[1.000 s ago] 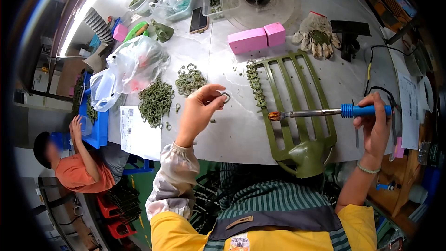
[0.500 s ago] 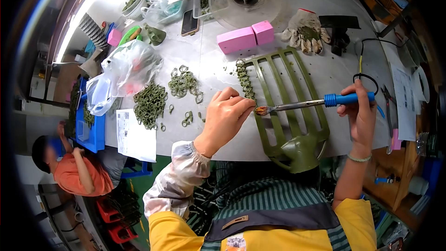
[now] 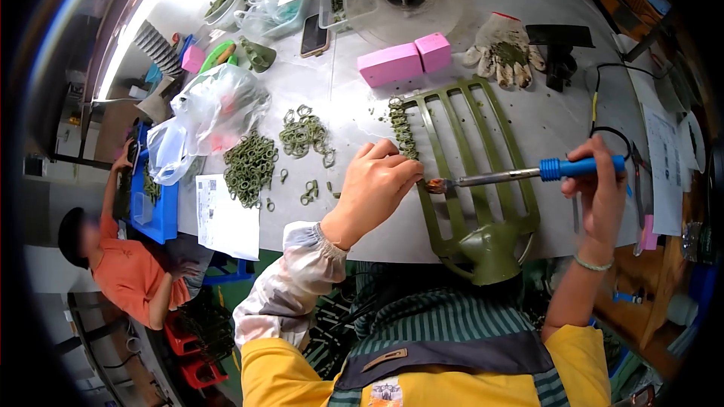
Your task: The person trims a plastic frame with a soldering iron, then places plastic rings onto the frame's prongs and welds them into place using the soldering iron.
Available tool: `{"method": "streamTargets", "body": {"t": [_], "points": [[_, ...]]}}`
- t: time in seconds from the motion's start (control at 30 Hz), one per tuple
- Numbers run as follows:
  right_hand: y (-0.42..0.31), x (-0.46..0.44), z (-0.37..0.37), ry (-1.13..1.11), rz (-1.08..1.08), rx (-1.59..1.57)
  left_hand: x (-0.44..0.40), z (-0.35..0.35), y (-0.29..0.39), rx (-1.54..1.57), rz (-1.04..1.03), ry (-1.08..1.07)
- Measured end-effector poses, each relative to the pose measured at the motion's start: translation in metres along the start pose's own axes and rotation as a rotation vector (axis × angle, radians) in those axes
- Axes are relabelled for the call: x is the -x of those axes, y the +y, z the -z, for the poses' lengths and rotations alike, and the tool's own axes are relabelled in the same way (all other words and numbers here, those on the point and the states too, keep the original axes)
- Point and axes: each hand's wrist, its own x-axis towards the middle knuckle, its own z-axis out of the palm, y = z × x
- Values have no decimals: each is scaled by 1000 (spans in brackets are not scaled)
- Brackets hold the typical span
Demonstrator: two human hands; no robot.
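My right hand [image 3: 602, 192] grips the blue handle of a soldering iron [image 3: 558, 169], its metal shaft pointing left across a green slotted wax-like frame [image 3: 490, 245]. The iron's darkened tip is close to my left fingertips. A row of small green rings [image 3: 402, 132] runs along the frame's left side. At the lower end of this row, my left hand [image 3: 373, 194] is closed in a pinch; whatever lies between its fingers is hidden. Loose green rings lie in a dense pile [image 3: 250, 169] and a smaller pile [image 3: 304, 134] to the left.
Pink blocks [image 3: 391, 65], a stained glove [image 3: 504, 49] and a round clear container [image 3: 445, 0] stand behind the frame. A phone [image 3: 314, 36], plastic bag [image 3: 219, 105] and printed paper [image 3: 226, 218] are leftward. Another person [image 3: 128, 271] sits at far left beside a blue tray [image 3: 160, 218].
My right hand and the soldering iron have shifted slightly right, the tip drawing a little away from my left fingers. The other person has raised an arm toward the blue tray.
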Motion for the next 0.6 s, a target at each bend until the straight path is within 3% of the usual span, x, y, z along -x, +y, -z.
{"method": "streamTargets", "body": {"t": [0.1, 0.13, 0.2, 0.27, 0.33, 0.6], "points": [[-5, 3, 2, -5, -1, -18, -2, 13, -8, 235, 81, 127], [-6, 4, 2, -16, 3, -18, 3, 23, -15, 327, 325, 126], [-6, 6, 3, -38, 11, -16, 17, 27, -55, 195, 414, 188], [-5, 7, 5, -63, 17, -12, 46, 31, -91, -204, 446, -1], [-5, 7, 5, -77, 19, -6, 58, 33, -100, -206, 482, -107], [-8, 12, 2, -59, 42, 12, 70, 28, -89, -27, 556, -6]]}}
